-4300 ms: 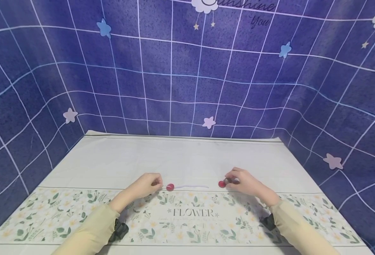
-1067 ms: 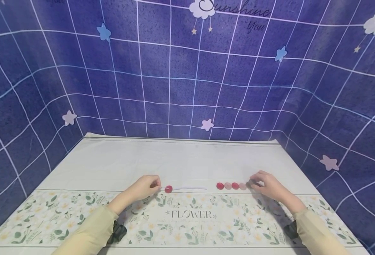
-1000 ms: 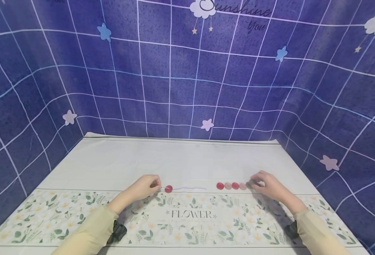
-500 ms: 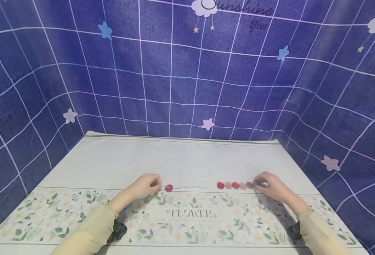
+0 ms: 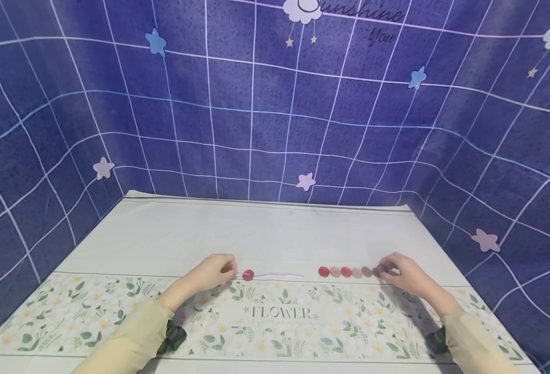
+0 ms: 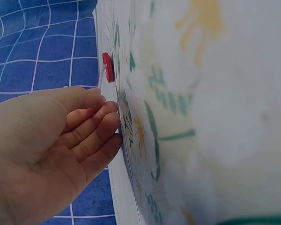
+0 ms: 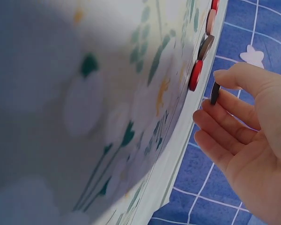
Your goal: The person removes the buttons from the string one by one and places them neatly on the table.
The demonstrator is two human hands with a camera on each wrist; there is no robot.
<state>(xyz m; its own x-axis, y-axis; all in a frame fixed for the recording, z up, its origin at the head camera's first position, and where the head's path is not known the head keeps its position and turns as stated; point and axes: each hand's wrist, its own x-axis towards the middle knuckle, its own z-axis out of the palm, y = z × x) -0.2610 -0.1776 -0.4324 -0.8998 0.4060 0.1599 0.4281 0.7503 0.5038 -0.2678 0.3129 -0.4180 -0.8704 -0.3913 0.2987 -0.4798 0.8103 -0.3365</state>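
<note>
My left hand (image 5: 216, 272) pinches the end of a pale lavender string (image 5: 281, 275) between thumb and fingertips. The string passes through a red button (image 5: 248, 275), and its other end lies on the white tablecloth. To the right, a row of buttons begins with a red button (image 5: 323, 271), then a pink button (image 5: 335, 271), more red and pink ones, and a grey-brown button (image 5: 366, 271). My right hand (image 5: 403, 272) is at the row's right end, partly covering the last red button (image 7: 195, 75). In the right wrist view it pinches a dark button (image 7: 215, 93) edge-on.
A tablecloth with a floral band and the word FLOWER (image 5: 281, 312) covers the table. Blue gridded curtains (image 5: 275, 104) with stars and clouds stand behind and on both sides. Dark bands (image 5: 175, 336) sit at both wrists.
My right hand has moved right, away from the string, laying buttons down one after another in a row. The grey-brown and last red buttons now show. My left hand has stayed put.
</note>
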